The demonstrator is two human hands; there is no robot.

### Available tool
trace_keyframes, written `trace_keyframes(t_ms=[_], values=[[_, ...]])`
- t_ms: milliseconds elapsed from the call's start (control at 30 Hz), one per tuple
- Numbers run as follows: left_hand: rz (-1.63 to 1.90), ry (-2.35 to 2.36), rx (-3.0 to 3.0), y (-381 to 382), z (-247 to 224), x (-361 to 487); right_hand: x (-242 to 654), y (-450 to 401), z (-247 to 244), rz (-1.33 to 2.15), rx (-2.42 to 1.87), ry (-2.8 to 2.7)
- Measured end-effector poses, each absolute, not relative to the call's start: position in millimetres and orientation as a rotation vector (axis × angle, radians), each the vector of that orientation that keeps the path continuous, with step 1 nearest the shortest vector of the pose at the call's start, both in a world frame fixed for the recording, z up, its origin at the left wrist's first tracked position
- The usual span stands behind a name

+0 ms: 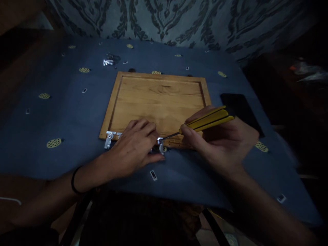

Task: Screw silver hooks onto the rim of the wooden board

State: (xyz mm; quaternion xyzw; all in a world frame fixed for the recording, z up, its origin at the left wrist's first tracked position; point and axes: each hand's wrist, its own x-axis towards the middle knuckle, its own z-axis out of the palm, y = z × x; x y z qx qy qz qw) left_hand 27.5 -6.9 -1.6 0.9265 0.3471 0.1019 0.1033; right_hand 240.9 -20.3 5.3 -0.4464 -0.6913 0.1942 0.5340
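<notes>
A framed wooden panel (159, 102) lies flat on the blue patterned cloth. Metal hinges sit along its near edge, one at the left corner (109, 139) and another (161, 146) near the middle. My left hand (137, 145) rests over the near edge, fingers bent on the panel and thumb beside the middle hinge; what lies under the palm is hidden. In my right hand (217, 140) is a yellow-handled screwdriver (210, 119), its thin shaft slanting down left, the tip at the middle hinge.
Loose metal hardware (109, 62) lies on the cloth (64, 119) behind the panel's left corner. A dark flat rectangular object (242, 111) is to the right, partly behind my right hand. Patterned fabric (164, 20) rises at the back.
</notes>
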Motion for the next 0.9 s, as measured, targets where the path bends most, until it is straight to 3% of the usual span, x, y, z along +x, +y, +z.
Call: trace_keyframes(t_ms=[900], values=[[0.298,1.018,2.694,-5.7,0.0,25.3,246.2,-17.5,15.4,0.392,-0.971,-1.523]])
